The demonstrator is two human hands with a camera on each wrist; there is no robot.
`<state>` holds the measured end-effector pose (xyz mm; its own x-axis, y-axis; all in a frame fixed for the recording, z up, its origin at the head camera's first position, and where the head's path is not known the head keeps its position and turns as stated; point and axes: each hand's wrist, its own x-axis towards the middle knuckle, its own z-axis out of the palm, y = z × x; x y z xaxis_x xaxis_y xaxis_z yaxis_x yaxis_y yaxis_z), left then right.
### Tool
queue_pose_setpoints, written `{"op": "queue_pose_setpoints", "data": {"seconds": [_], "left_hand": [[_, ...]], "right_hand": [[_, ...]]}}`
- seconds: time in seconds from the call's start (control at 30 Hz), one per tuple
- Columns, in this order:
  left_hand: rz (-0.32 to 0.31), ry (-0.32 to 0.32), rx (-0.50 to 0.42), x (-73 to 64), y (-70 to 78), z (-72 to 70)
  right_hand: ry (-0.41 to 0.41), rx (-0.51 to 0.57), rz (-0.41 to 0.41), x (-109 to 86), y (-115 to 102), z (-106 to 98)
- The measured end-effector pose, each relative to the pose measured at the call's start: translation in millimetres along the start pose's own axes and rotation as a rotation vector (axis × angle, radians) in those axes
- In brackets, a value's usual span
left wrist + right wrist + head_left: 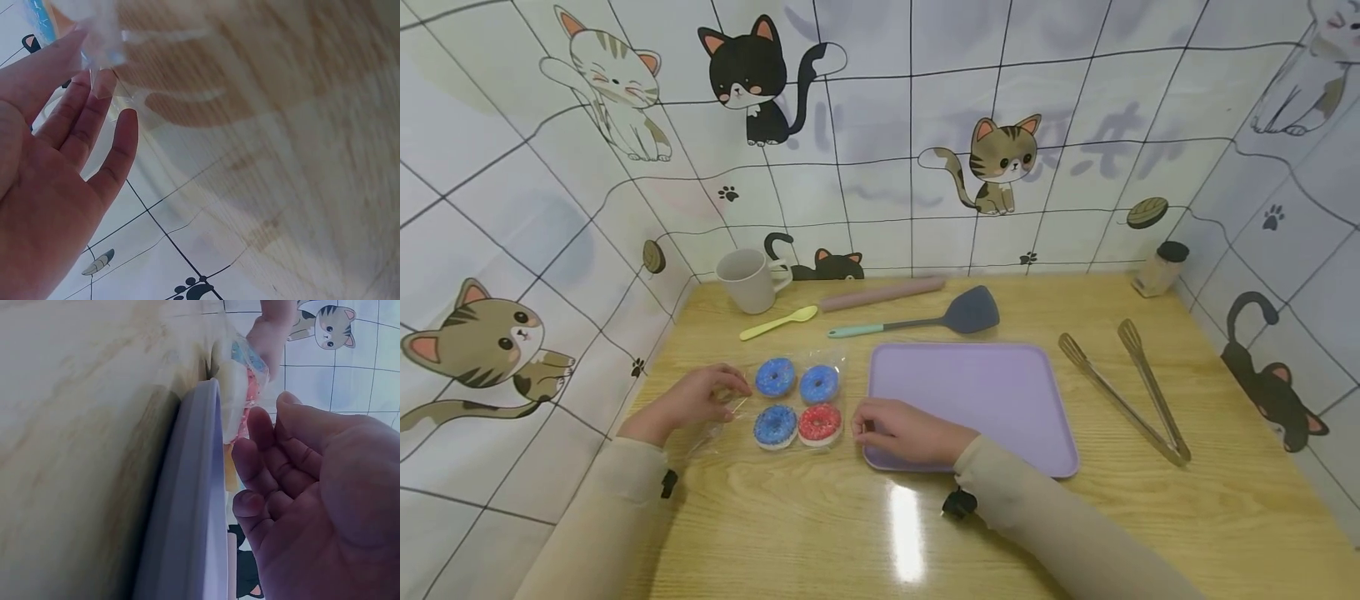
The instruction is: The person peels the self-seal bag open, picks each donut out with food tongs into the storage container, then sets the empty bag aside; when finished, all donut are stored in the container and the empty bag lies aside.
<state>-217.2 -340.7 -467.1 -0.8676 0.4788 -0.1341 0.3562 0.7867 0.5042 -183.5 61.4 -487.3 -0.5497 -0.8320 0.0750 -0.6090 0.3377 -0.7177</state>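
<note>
Three blue doughnuts (776,377) and a red doughnut (820,425) with sprinkles lie together in a clear plastic bag (703,442) on the table. At the bag's left end my left hand (706,395) pinches the loose plastic between thumb and fingers. The left wrist view shows this plastic (103,47) at the fingertips, with the other fingers spread. My right hand (910,429) hovers over the left edge of a lilac tray (977,392), right of the red doughnut. Its fingers (250,503) hang loosely curled, holding nothing.
Behind the doughnuts lie a yellow spoon (780,322), a pink rod (883,293) and a spatula (972,312), with a mug (747,282) at back left. Metal tongs (1150,392) lie right of the tray. A jar (1159,271) stands back right. Cat-print walls enclose three sides.
</note>
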Motion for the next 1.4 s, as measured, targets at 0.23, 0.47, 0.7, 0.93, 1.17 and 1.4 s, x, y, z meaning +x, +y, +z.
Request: {"op": "queue_pose_setpoints", "data": {"seconds": [0.23,0.47,0.7,0.93,1.17,1.4], "left_hand": [[-0.015,-0.007,-0.013,-0.9,1.9,-1.3],[-0.006,-0.004,-0.005,0.0,-2.8,-0.1],[0.014,0.013,0.004,0.3,2.5,-2.1],[-0.006,0.012,0.004,-0.6,0.4,1.3],[0.02,0.021,0.026,-0.4,-2.9,2.5],[0.027,0.023,0.03,-2.4,-2.7,2.2]], "right_hand": [[0.026,0.089,0.015,1.5,1,-1],[0.041,0.142,0.02,11.1,1,-5],[0.05,0.057,-0.034,26.9,2,-4],[0.0,-0.019,-0.046,35.5,0,-4],[-0.024,-0.033,-0.067,39.0,0,-3],[-0.028,-0.04,-0.024,42.7,-2,-2]]}}
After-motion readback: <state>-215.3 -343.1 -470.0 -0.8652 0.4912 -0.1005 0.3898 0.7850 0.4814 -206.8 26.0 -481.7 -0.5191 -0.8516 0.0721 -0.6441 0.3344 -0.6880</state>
